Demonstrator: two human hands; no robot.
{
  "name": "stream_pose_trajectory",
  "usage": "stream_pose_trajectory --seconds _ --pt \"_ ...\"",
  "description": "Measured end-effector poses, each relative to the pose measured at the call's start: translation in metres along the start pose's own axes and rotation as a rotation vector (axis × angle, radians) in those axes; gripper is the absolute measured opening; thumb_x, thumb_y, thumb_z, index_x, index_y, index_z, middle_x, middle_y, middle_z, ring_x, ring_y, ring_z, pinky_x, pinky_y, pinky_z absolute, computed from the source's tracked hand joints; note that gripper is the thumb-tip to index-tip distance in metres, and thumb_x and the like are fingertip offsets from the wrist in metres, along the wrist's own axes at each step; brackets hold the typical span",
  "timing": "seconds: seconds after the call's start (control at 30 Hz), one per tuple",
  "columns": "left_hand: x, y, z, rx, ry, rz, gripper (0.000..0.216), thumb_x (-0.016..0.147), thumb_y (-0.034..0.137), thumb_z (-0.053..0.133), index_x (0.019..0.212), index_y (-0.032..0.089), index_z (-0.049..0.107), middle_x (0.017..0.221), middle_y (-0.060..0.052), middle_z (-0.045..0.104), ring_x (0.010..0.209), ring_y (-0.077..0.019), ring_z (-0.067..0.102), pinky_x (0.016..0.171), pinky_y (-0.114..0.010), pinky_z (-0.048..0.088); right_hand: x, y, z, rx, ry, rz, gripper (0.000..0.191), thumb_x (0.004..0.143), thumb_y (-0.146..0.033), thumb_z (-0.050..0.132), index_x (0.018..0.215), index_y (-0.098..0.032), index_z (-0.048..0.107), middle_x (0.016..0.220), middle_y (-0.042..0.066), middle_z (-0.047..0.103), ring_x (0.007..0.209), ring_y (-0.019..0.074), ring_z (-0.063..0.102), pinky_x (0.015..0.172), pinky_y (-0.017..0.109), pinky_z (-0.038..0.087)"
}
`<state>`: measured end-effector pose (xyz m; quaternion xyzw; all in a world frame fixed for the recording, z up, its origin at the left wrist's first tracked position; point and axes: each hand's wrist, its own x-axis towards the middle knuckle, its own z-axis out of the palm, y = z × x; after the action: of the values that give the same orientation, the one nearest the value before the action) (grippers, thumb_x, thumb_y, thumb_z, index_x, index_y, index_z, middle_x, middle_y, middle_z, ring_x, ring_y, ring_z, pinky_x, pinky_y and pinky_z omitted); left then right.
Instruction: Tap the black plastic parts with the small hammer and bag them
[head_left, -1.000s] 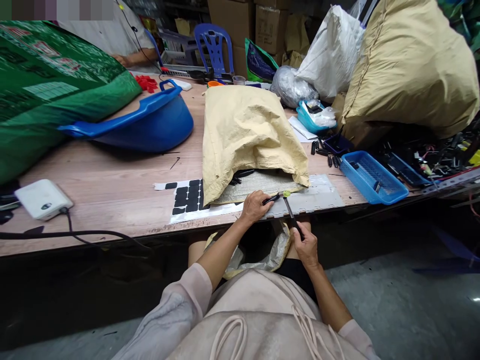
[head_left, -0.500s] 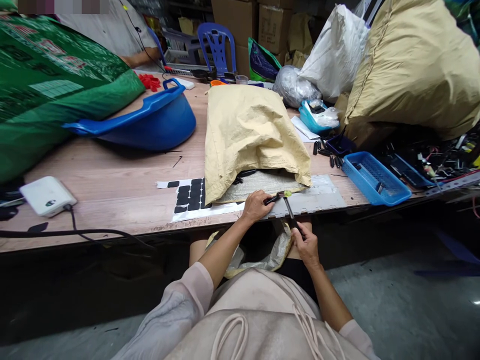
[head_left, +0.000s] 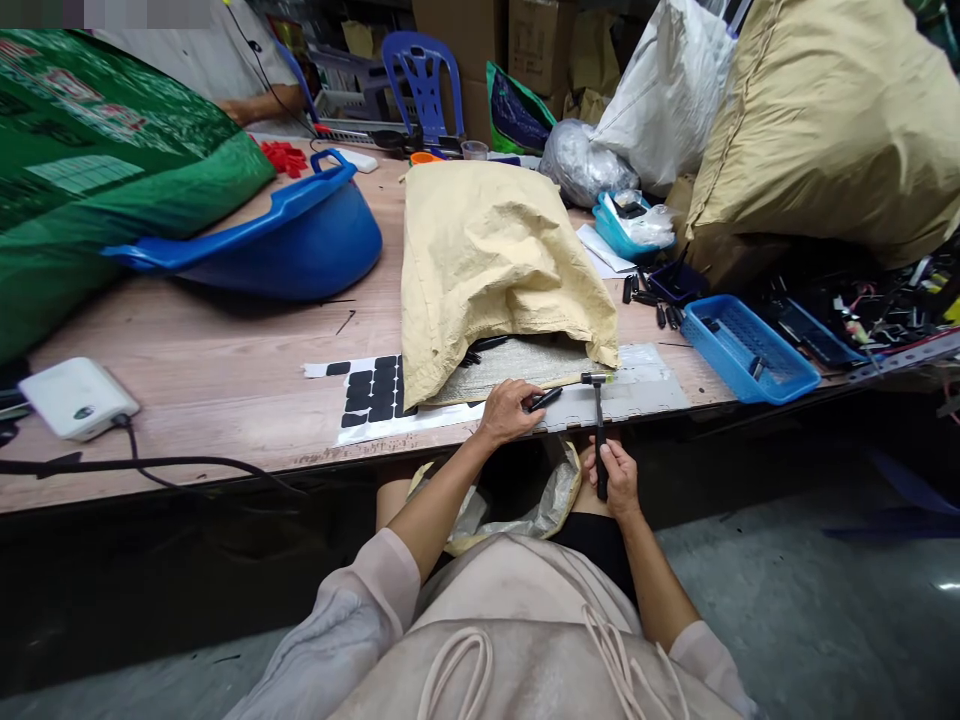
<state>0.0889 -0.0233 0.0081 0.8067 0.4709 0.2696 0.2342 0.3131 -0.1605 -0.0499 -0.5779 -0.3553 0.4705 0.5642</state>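
Note:
My left hand (head_left: 507,411) is closed on a small black elongated part (head_left: 546,399), held low over the grey board (head_left: 646,388) at the table's front edge. What the part is, I cannot make out. In my right hand (head_left: 618,476) is a small hammer (head_left: 598,420), gripped by its dark handle, with its head just right of the black part and apart from it. A beige woven sack (head_left: 510,240) lies in front of my hands, its mouth towards me and several black pieces (head_left: 480,350) inside. An open bag (head_left: 555,495) hangs at my lap.
A sheet of black stickers (head_left: 375,392) lies left of the sack. Farther left are a blue basin (head_left: 300,245), a white box (head_left: 79,397) with a cable and a green sack (head_left: 90,190). A blue basket (head_left: 750,350) stands right. Another person's arm (head_left: 262,106) shows at the back left.
My right hand has moved the hammer's head right, off the black part, and its handle now stands more upright. My left hand stays on the part. The whole view has shifted slightly.

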Motion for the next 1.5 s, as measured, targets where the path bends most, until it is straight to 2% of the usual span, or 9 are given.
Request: stream_pose_trajectory --seconds 0.7,0.87,0.97,1.03,1.1,1.2,1.27,1.4,1.5 --pt "-0.001 -0.002 0.003 0.017 0.035 0.077 0.010 0.086 0.028 0.075 0.094 0.021 0.076 0.083 -0.003 0.069 0.084 -0.0205 0.063 0.081 -0.033 0.046 0.003 0.004 0.001 -0.024 0.006 -0.051 0.051 0.087 -0.063 0.069 0.110 -0.018 0.070 0.064 0.000 0.066 0.041 0.0134 0.051 0.039 0.026 0.039" --pt "-0.047 0.005 0.012 -0.127 0.077 0.269 0.015 0.091 0.029 0.068 0.102 0.020 0.073 0.085 -0.004 0.068 0.078 -0.0170 0.063 0.074 -0.029 0.048 0.004 0.005 0.000 -0.057 0.000 -0.068 0.052 0.088 -0.065 0.066 0.108 -0.018 0.070 0.064 0.000 0.066 0.040 0.0133 0.051 0.039 0.026 0.038" --pt "-0.093 0.002 0.028 -0.091 -0.011 0.350 0.019 0.094 0.033 0.064 0.106 0.021 0.073 0.086 -0.005 0.070 0.076 -0.0170 0.065 0.074 -0.029 0.050 0.004 0.006 -0.001 -0.073 -0.011 -0.070 0.053 0.089 -0.065 0.065 0.111 -0.017 0.070 0.065 0.001 0.066 0.041 0.0134 0.051 0.040 0.027 0.039" --pt "-0.118 -0.006 0.041 -0.052 -0.106 0.271 0.021 0.094 0.033 0.063 0.107 0.021 0.074 0.088 -0.006 0.072 0.078 -0.0172 0.067 0.077 -0.029 0.052 0.004 0.007 -0.002 -0.074 -0.007 -0.070 0.054 0.089 -0.065 0.064 0.112 -0.017 0.070 0.066 0.001 0.067 0.041 0.0137 0.052 0.040 0.027 0.039" --pt "-0.131 -0.016 0.052 0.006 -0.221 0.063 0.021 0.093 0.032 0.063 0.108 0.023 0.075 0.095 -0.006 0.075 0.086 -0.0186 0.071 0.081 -0.029 0.053 0.004 0.009 -0.002 -0.072 0.002 -0.068 0.054 0.089 -0.066 0.064 0.112 -0.017 0.070 0.066 0.001 0.067 0.041 0.0138 0.052 0.039 0.027 0.039" --pt "-0.131 -0.030 0.062 0.124 -0.413 -0.344 0.028 0.094 0.033 0.061 0.117 0.024 0.074 0.107 -0.008 0.078 0.102 -0.0240 0.074 0.088 -0.032 0.054 0.005 0.010 -0.002 -0.075 0.003 -0.066 0.054 0.089 -0.066 0.064 0.111 -0.017 0.070 0.066 0.001 0.067 0.042 0.0138 0.052 0.040 0.027 0.039" --pt "-0.126 -0.033 0.062 0.180 -0.521 -0.501 0.033 0.095 0.034 0.060 0.123 0.023 0.073 0.113 -0.010 0.079 0.110 -0.0277 0.073 0.090 -0.035 0.054 0.005 0.010 -0.002 -0.084 0.002 -0.067 0.054 0.089 -0.066 0.063 0.111 -0.017 0.070 0.066 0.001 0.067 0.042 0.0139 0.052 0.040 0.027 0.038" --pt "-0.111 -0.019 0.043 0.084 -0.608 -0.368 0.030 0.087 0.031 0.068 0.115 0.024 0.077 0.106 -0.007 0.081 0.102 -0.0256 0.074 0.083 -0.031 0.053 0.004 0.010 -0.002 -0.084 0.007 -0.072 0.054 0.089 -0.066 0.063 0.111 -0.018 0.070 0.066 0.001 0.067 0.041 0.0136 0.051 0.040 0.026 0.039" --pt "-0.089 0.000 0.012 -0.115 -0.552 -0.194 0.023 0.086 0.034 0.068 0.103 0.025 0.080 0.085 -0.001 0.079 0.079 -0.0187 0.072 0.069 -0.025 0.048 0.004 0.009 -0.002 -0.065 0.003 -0.067 0.053 0.089 -0.065 0.064 0.110 -0.018 0.070 0.065 0.001 0.066 0.041 0.0134 0.051 0.040 0.026 0.038"
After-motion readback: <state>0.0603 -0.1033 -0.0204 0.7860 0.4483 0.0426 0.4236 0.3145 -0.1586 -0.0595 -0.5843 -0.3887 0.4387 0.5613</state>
